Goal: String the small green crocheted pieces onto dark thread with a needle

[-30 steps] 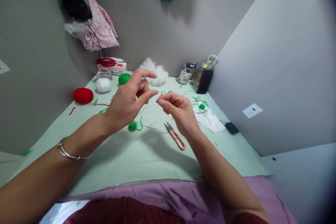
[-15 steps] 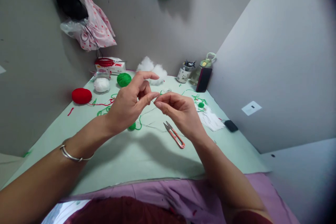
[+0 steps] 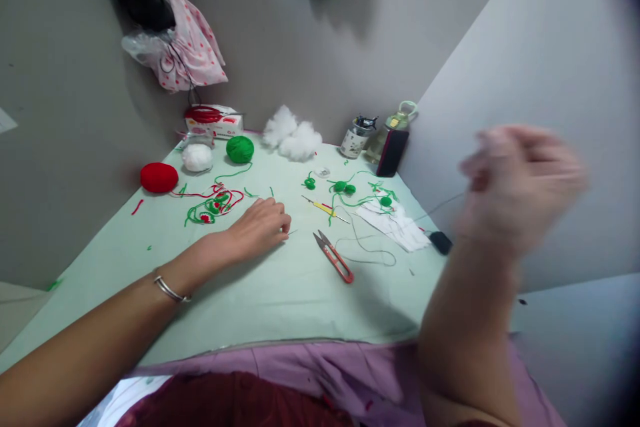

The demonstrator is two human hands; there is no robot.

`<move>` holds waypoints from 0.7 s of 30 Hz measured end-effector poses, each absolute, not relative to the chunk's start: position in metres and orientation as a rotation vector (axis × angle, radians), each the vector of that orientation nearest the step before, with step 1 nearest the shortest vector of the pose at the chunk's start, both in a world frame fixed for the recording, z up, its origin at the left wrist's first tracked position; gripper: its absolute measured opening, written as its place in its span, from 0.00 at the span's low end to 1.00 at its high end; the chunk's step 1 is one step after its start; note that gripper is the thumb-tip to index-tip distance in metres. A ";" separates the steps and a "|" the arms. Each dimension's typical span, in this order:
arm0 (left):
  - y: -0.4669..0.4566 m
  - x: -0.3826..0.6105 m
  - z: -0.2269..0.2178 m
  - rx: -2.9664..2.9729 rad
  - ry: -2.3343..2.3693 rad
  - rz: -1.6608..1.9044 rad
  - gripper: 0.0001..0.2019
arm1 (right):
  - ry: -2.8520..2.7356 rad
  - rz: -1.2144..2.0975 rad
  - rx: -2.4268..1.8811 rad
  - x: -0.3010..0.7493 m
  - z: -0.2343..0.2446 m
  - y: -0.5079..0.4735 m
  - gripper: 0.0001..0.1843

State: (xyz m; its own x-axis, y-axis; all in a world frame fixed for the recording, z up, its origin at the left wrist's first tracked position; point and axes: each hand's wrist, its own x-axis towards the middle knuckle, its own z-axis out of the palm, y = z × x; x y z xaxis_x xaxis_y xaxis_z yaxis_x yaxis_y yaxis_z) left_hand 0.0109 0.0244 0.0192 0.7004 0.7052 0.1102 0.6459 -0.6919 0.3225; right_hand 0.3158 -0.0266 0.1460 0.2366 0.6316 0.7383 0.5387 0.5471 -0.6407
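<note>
My left hand rests on the table with its fingers curled down. A thin, needle-like tip sticks out by its fingertips; what lies under the palm is hidden. On the right, my right hand is raised and blurred, its fingers closed. A thin grey thread runs from it down toward the table, where more grey thread lies in loose loops. Orange-handled thread snips lie between the hands. Behind them is a yellow-handled tool, perhaps a crochet hook. Small green crocheted pieces lie farther back.
Red yarn, white yarn and green yarn sit at the left. White stuffing is at the back. A jar, bottle and phone stand back right. White paper lies near a black object.
My hands, together above the table before, have parted. My left hand has lowered onto the table; my right hand has swung up and right, the thread trailing from it.
</note>
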 end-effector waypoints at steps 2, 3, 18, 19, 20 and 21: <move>0.020 0.019 0.009 2.745 1.122 0.263 0.07 | -1.315 0.192 -1.011 0.278 0.125 -0.017 0.04; 0.018 0.023 0.006 2.784 1.148 0.240 0.08 | -1.353 0.301 -1.027 0.260 0.114 -0.011 0.05; 0.004 0.014 0.028 2.043 1.093 0.823 0.03 | -1.842 0.927 -1.051 0.211 0.040 -0.003 0.07; 0.003 0.013 0.028 2.005 1.092 0.878 0.03 | -1.808 0.955 -1.074 0.209 0.040 -0.003 0.07; 0.002 0.013 0.028 1.957 1.087 0.925 0.03 | -1.768 0.984 -1.087 0.208 0.041 -0.004 0.07; 0.001 0.013 0.028 1.898 1.075 0.971 0.04 | -1.723 1.025 -1.086 0.207 0.042 -0.005 0.08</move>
